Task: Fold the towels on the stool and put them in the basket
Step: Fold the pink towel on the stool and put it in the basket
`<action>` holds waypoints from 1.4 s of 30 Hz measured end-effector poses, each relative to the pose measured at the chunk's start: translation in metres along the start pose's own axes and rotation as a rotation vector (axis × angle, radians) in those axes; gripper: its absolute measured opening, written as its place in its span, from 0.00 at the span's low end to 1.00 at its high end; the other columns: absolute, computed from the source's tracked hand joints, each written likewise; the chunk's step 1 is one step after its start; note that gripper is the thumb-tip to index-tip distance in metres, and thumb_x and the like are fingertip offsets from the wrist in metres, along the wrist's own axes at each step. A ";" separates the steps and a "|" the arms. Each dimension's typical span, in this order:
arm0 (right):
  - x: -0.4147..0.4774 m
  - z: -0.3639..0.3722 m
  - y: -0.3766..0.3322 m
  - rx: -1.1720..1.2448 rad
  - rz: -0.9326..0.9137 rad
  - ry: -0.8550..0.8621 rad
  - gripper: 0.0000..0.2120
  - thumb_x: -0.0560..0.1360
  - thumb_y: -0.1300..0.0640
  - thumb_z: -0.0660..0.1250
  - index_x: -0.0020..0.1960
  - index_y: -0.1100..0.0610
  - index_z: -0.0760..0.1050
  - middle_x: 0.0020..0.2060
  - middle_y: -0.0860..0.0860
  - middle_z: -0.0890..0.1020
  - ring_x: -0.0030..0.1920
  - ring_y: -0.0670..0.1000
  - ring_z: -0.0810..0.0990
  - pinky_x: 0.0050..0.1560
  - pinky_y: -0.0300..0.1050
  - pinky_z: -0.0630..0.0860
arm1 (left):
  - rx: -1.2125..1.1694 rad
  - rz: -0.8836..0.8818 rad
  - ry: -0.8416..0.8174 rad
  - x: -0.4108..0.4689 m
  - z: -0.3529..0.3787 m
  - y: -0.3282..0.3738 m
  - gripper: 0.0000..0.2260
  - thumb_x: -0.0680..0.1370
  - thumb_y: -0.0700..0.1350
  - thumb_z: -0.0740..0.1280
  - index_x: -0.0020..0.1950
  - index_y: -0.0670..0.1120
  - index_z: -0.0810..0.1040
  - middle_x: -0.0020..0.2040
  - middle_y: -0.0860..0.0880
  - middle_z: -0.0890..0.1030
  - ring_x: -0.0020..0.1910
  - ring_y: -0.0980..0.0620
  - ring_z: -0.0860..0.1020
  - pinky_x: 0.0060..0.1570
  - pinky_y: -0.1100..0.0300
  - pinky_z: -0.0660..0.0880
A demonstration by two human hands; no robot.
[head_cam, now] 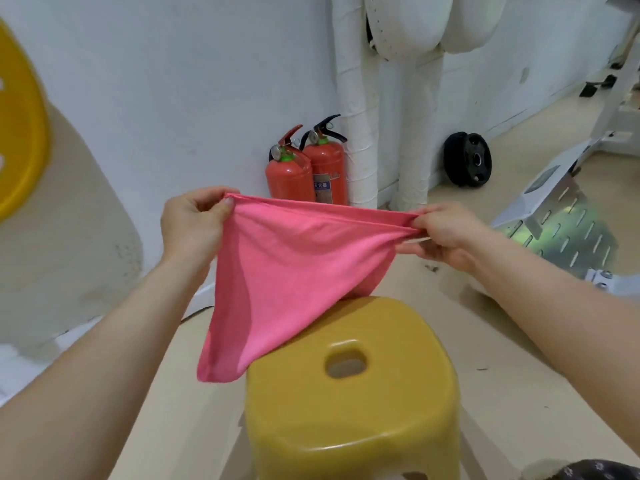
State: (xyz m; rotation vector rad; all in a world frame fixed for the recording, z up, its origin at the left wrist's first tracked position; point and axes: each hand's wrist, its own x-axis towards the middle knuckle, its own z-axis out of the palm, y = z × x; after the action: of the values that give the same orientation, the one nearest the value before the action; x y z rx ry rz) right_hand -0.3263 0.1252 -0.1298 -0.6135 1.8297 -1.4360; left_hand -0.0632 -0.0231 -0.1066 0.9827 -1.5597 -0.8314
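Note:
A pink towel (pixel 291 271) hangs stretched between my two hands above a yellow plastic stool (pixel 398 410). My left hand (pixel 192 226) pinches its top left corner. My right hand (pixel 446 233) grips the bunched top right corner. The towel is doubled over along its top edge and sags to a point at lower left, with its lower right side draped on the stool's far rim. The stool's seat has an oval hole in the middle and nothing else lies on it. No basket is in view.
Two red fire extinguishers (pixel 308 168) stand against the white wall behind the towel. A black weight plate (pixel 467 159) leans on the wall at right. White metal gym equipment (pixel 561 216) sits on the floor at right. A yellow round object (pixel 17 123) shows at the left edge.

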 end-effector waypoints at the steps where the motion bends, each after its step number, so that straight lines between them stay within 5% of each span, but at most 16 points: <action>1: 0.003 0.011 -0.007 0.054 -0.029 0.042 0.16 0.76 0.71 0.53 0.51 0.61 0.78 0.38 0.59 0.82 0.27 0.55 0.80 0.25 0.43 0.79 | -0.118 -0.057 0.024 0.004 0.006 0.006 0.08 0.77 0.37 0.67 0.46 0.49 0.83 0.36 0.54 0.80 0.32 0.61 0.77 0.35 0.67 0.74; 4: 0.015 0.033 -0.028 0.085 -0.284 0.257 0.19 0.73 0.69 0.53 0.52 0.54 0.78 0.47 0.58 0.81 0.30 0.56 0.79 0.33 0.49 0.82 | -0.531 -0.202 0.035 0.013 0.024 0.023 0.07 0.78 0.35 0.65 0.47 0.45 0.81 0.35 0.49 0.80 0.33 0.54 0.79 0.42 0.62 0.80; 7: 0.017 0.023 -0.052 0.013 -0.650 0.523 0.20 0.68 0.61 0.52 0.47 0.43 0.77 0.48 0.52 0.83 0.45 0.55 0.83 0.48 0.55 0.81 | -0.556 -0.024 0.086 0.021 0.021 0.030 0.08 0.76 0.35 0.68 0.45 0.46 0.83 0.41 0.49 0.83 0.44 0.51 0.79 0.50 0.58 0.77; 10: 0.007 0.001 -0.055 0.009 -0.681 0.537 0.19 0.70 0.64 0.53 0.49 0.47 0.76 0.41 0.56 0.82 0.35 0.52 0.84 0.37 0.47 0.79 | -0.419 0.181 0.048 0.017 0.002 0.032 0.09 0.76 0.35 0.68 0.44 0.49 0.83 0.39 0.56 0.84 0.43 0.57 0.80 0.48 0.63 0.75; 13: -0.018 -0.023 -0.036 -0.304 -0.518 0.353 0.14 0.70 0.67 0.57 0.50 0.56 0.76 0.29 0.55 0.78 0.20 0.48 0.75 0.25 0.42 0.73 | -0.209 0.216 -0.246 -0.001 -0.027 0.025 0.16 0.74 0.31 0.67 0.38 0.52 0.85 0.35 0.57 0.83 0.37 0.61 0.78 0.40 0.69 0.73; 16: -0.043 -0.046 -0.006 -0.627 -0.283 -0.001 0.07 0.71 0.68 0.62 0.43 0.58 0.74 0.22 0.54 0.74 0.20 0.50 0.68 0.24 0.38 0.66 | 0.087 0.052 -0.648 -0.018 -0.054 0.011 0.19 0.70 0.27 0.69 0.34 0.52 0.86 0.32 0.53 0.84 0.34 0.61 0.79 0.38 0.72 0.73; 21: -0.061 -0.057 0.046 -0.985 -0.009 -0.457 0.08 0.70 0.70 0.64 0.40 0.59 0.70 0.26 0.57 0.71 0.23 0.51 0.66 0.22 0.38 0.63 | 0.421 -0.145 -1.282 -0.054 -0.049 -0.017 0.08 0.65 0.35 0.77 0.35 0.49 0.86 0.33 0.46 0.81 0.33 0.55 0.74 0.36 0.65 0.71; 26: -0.058 -0.062 0.068 -1.080 0.057 -0.606 0.12 0.70 0.71 0.64 0.37 0.57 0.65 0.28 0.59 0.68 0.22 0.51 0.66 0.21 0.37 0.61 | 0.436 -0.230 -1.656 -0.080 -0.034 -0.022 0.15 0.68 0.30 0.74 0.35 0.52 0.84 0.31 0.51 0.78 0.31 0.57 0.72 0.35 0.66 0.70; 32: -0.054 -0.064 0.084 -1.263 0.263 -0.822 0.12 0.74 0.67 0.63 0.39 0.56 0.62 0.24 0.52 0.74 0.23 0.50 0.76 0.26 0.39 0.65 | 0.502 -0.264 -1.904 -0.109 -0.019 -0.024 0.14 0.68 0.29 0.73 0.37 0.50 0.81 0.30 0.56 0.79 0.30 0.61 0.75 0.34 0.69 0.71; 36: -0.050 -0.070 0.092 -1.203 0.393 -0.993 0.13 0.75 0.61 0.68 0.41 0.55 0.63 0.27 0.50 0.78 0.30 0.49 0.82 0.25 0.37 0.60 | 0.578 -0.260 -2.004 -0.130 -0.011 -0.026 0.08 0.69 0.29 0.73 0.47 0.37 0.82 0.33 0.53 0.80 0.31 0.62 0.76 0.36 0.69 0.73; 39: -0.048 -0.075 0.091 -1.159 0.457 -1.026 0.25 0.64 0.47 0.78 0.43 0.56 0.64 0.30 0.50 0.81 0.34 0.49 0.83 0.25 0.36 0.61 | 0.562 -0.349 -2.116 -0.131 -0.013 -0.025 0.10 0.72 0.29 0.69 0.53 0.35 0.81 0.38 0.40 0.83 0.33 0.58 0.79 0.38 0.67 0.75; 42: -0.053 -0.069 0.074 -1.192 0.388 -0.985 0.36 0.52 0.31 0.76 0.41 0.57 0.68 0.31 0.51 0.81 0.34 0.50 0.83 0.28 0.37 0.66 | 0.474 -0.429 -1.968 -0.102 -0.029 -0.029 0.08 0.74 0.35 0.69 0.47 0.46 0.85 0.37 0.46 0.84 0.32 0.57 0.80 0.35 0.65 0.74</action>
State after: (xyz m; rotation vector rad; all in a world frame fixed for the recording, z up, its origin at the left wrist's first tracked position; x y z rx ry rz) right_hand -0.3418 0.2260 -0.1794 -1.1471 1.6112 0.3772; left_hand -0.0198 0.0572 -0.1684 0.6389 -3.3226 -2.0929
